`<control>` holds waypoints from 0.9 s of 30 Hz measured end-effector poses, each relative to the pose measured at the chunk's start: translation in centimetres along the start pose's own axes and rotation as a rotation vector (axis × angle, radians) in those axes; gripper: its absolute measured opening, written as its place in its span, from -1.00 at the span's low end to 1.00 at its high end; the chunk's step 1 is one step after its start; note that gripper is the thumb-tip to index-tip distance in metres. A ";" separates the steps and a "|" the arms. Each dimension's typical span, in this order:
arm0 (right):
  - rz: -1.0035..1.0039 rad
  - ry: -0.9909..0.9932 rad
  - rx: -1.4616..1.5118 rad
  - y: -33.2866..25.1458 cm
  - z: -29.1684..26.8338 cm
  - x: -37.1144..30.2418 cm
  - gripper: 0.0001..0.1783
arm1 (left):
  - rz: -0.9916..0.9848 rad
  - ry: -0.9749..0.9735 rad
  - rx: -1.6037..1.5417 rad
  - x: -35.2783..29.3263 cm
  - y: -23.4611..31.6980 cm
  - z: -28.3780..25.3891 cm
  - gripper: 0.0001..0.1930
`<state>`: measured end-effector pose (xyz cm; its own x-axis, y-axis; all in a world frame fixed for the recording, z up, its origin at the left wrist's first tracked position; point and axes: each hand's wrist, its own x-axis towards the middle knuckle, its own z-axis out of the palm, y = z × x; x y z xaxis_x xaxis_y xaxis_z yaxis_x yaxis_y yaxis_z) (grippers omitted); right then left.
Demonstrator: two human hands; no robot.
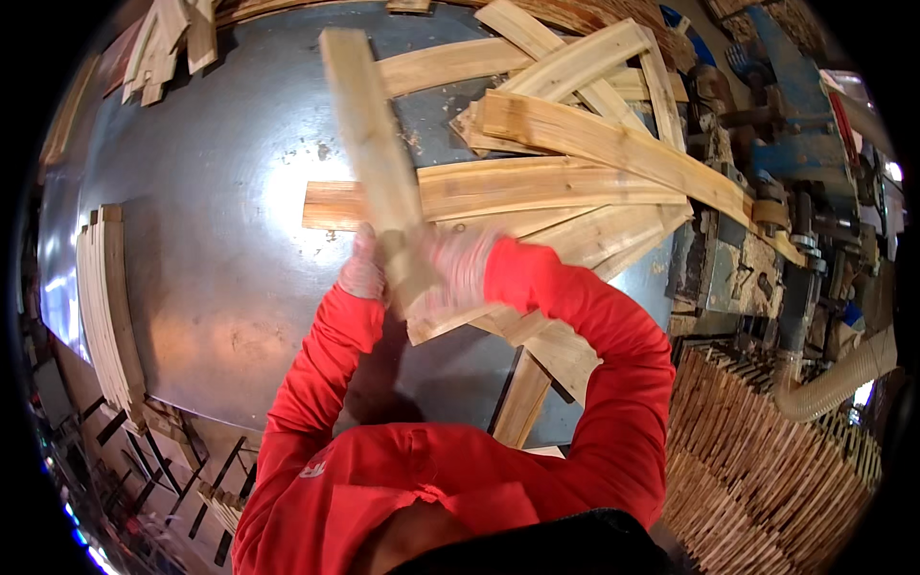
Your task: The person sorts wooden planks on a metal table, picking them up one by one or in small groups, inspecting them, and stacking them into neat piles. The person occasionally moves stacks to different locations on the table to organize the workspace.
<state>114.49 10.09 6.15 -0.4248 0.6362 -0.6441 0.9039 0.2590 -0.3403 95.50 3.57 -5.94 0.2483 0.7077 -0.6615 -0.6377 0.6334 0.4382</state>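
A pale wooden board (371, 134) is held upright-slanting across the view between my two gloved hands, its far end reaching toward the table's back. My left hand (362, 266) is closed on the board's left edge near its lower end. On the opposite edge, my right hand (458, 266) grips the same board; motion blurs its fingers. Beneath the held board lies another long board (546, 190), partly covered. Several more loose boards, among them a curved one (613, 144), overlap in a fanned heap to the right of my hands.
The boards lie on a smooth grey metal table (220, 249). A neat stack of strips (107, 307) stands at its left edge, with more boards (172, 43) at the far left. Machinery (767, 211) with a hose (843, 379) borders the right side, above large stacked wood (757, 470).
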 end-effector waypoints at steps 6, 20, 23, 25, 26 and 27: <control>0.279 0.200 -0.429 15.8 -9.4 0.3 0.30 | 0.225 0.089 0.457 -1.4 2.5 -7.3 -0.59; 0.287 0.005 -0.220 5.8 -3.0 3.9 0.11 | -0.019 0.835 1.192 -23.7 17.0 -53.4 -0.50; 0.021 0.080 0.481 6.7 -0.8 3.6 -0.03 | -0.003 0.908 1.295 -20.5 17.2 -41.6 -0.49; -0.033 -0.201 0.765 5.6 -2.1 5.1 -0.07 | 0.095 0.791 1.131 -21.9 16.8 -43.2 -0.51; -0.035 -0.330 0.904 4.5 -2.3 5.2 -0.08 | 0.123 0.798 1.146 -22.2 17.2 -42.0 -0.51; -0.074 -0.185 0.656 2.8 -1.4 5.6 -0.10 | 0.151 0.806 1.160 -22.0 17.3 -38.9 -0.51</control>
<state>114.70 15.41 2.57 -0.5385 0.4841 -0.6896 0.6797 -0.2342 -0.6951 50.62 -13.22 -7.47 -0.4951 0.6709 -0.5520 0.4277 0.7413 0.5173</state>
